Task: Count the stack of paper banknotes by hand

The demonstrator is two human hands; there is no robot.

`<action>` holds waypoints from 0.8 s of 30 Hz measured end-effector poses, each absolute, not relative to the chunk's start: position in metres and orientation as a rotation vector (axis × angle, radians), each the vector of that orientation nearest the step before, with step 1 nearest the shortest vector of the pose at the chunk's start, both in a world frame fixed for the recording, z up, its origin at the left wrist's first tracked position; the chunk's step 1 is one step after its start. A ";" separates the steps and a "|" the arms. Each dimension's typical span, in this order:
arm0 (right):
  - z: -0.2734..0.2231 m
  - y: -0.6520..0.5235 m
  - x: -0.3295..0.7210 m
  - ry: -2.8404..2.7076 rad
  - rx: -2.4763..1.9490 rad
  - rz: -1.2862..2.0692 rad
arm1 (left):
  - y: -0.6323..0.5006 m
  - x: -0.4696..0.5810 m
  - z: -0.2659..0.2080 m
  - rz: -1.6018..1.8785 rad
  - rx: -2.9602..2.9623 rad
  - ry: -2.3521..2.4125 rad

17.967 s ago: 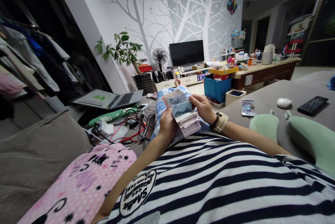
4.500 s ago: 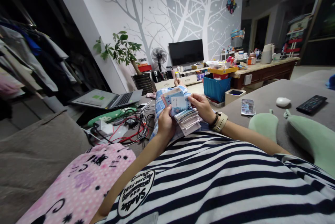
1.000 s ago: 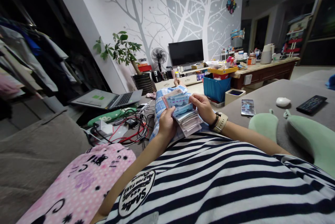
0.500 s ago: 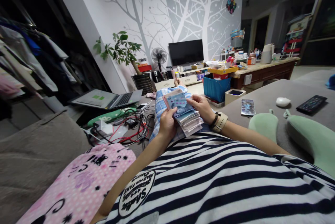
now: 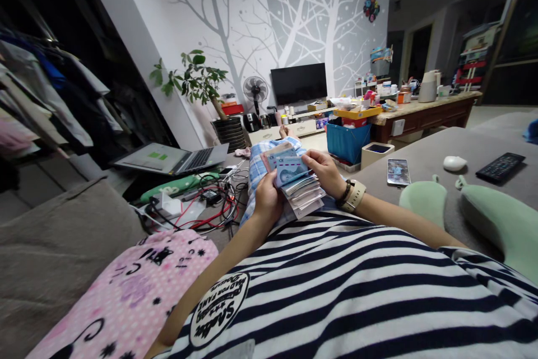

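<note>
A folded wad of banknotes [image 5: 303,196] is gripped in my left hand [image 5: 269,197], over my lap. Its layered edges fan toward my body. On top a blue banknote [image 5: 291,168] lies face up, with pinkish notes showing behind its far edge. The fingers of my right hand [image 5: 323,169] pinch the right edge of this blue note. Most of my left fingers are hidden beneath the wad. Blue checked cloth [image 5: 257,166] covers my legs under the notes.
To the left sit an open laptop [image 5: 172,158] and tangled cables [image 5: 225,202]. A pink dotted blanket [image 5: 138,292] lies beside me. On the right are a phone [image 5: 398,172], a white mouse [image 5: 454,163], a remote control [image 5: 500,168] and a green neck pillow [image 5: 496,213].
The top blue note has shifted and now lies flatter across the wad. My right fingers have moved slightly right and up along its edge. My left thumb is drawn back.
</note>
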State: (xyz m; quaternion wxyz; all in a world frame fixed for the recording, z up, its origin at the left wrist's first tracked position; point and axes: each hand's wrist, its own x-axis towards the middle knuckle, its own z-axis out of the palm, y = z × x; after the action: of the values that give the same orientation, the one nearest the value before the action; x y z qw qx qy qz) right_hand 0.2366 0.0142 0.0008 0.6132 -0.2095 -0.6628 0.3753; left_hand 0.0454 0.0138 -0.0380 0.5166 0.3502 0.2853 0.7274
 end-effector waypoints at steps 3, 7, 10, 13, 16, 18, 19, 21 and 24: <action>0.002 0.013 0.236 -1.516 -0.493 0.870 | 0.014 0.045 -0.037 1.736 0.866 0.673; 0.003 0.011 0.236 -1.507 -0.521 0.873 | 0.016 0.041 -0.038 1.716 0.899 0.682; 0.003 0.011 0.237 -1.512 -0.533 0.871 | 0.018 0.038 -0.039 1.690 0.906 0.674; 0.003 0.012 0.237 -1.521 -0.527 0.869 | 0.020 0.035 -0.040 1.686 0.919 0.671; 0.004 0.012 0.237 -1.524 -0.519 0.874 | 0.021 0.032 -0.040 1.691 0.920 0.690; 0.004 0.012 0.237 -1.528 -0.514 0.874 | 0.021 0.032 -0.040 1.686 0.926 0.694; 0.004 0.011 0.238 -1.532 -0.509 0.871 | 0.021 0.032 -0.040 1.684 0.931 0.694; 0.004 0.011 0.238 -1.538 -0.496 0.863 | 0.021 0.034 -0.040 1.696 0.942 0.697; 0.003 0.011 0.239 -1.540 -0.499 0.862 | 0.019 0.039 -0.043 1.772 0.947 0.718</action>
State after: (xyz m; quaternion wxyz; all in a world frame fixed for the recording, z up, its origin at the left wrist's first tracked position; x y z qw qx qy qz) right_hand 0.2386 0.0112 0.0031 0.6082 -0.2159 -0.6666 0.3730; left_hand 0.0385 0.0190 -0.0426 0.4830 0.3888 0.2948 0.7271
